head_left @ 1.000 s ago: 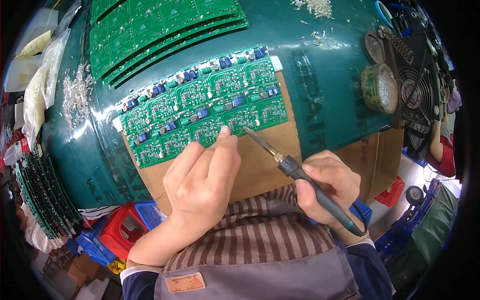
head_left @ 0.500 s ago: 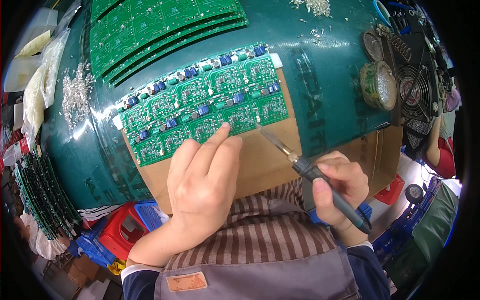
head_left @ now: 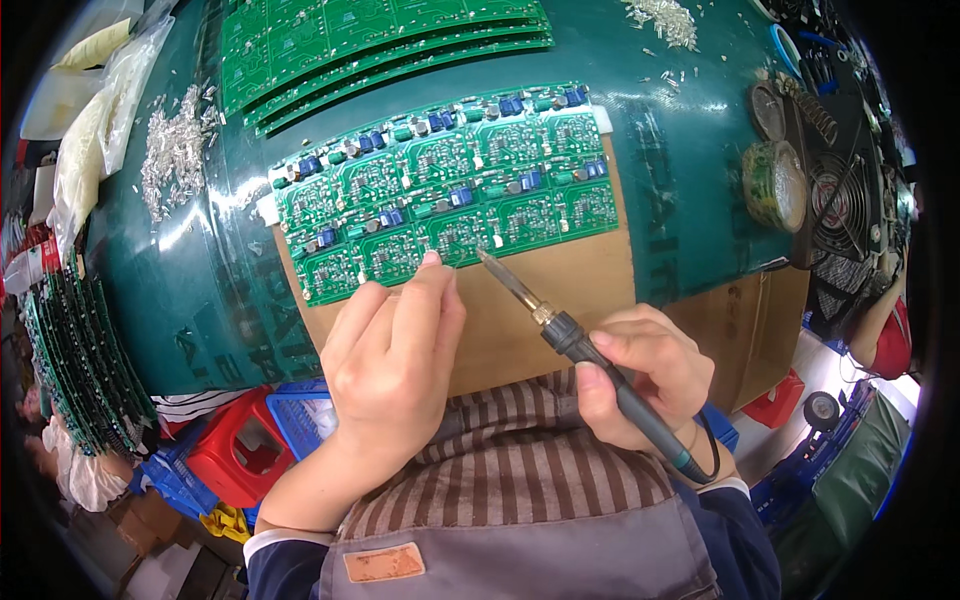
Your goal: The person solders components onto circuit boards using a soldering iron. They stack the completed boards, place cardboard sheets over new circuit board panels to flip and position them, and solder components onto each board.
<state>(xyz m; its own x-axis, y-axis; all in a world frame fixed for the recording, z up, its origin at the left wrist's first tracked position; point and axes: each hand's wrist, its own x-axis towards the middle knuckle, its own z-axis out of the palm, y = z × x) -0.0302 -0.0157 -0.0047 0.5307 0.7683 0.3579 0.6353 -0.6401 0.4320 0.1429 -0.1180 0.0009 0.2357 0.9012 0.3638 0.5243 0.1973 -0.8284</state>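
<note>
A green circuit board panel (head_left: 455, 215), set with blue, green and silver parts, lies on brown cardboard (head_left: 500, 330). My left hand (head_left: 390, 350) is closed at the panel's near edge, its index fingertip touching or just above it. The thumb side is hidden, so whatever those fingers pinch cannot be seen. My right hand (head_left: 650, 375) is wrapped round the handle of a soldering iron (head_left: 575, 345). The iron's metal tip points up and left, at the near edge of the panel, just right of my left fingertip. Whether it touches the board is unclear.
More green boards (head_left: 390, 50) are stacked at the far side. Small clear parts (head_left: 180, 150) lie heaped at left, with another heap (head_left: 665, 22) at far right. A tape roll (head_left: 773, 185) and a fan (head_left: 840, 205) stand right. Upright boards (head_left: 80, 365) fill the left edge.
The whole view has shifted, with the panel now farther right in it. Both hands have moved left along the panel's near edge, and the iron's tip is now closer to my left fingertip.
</note>
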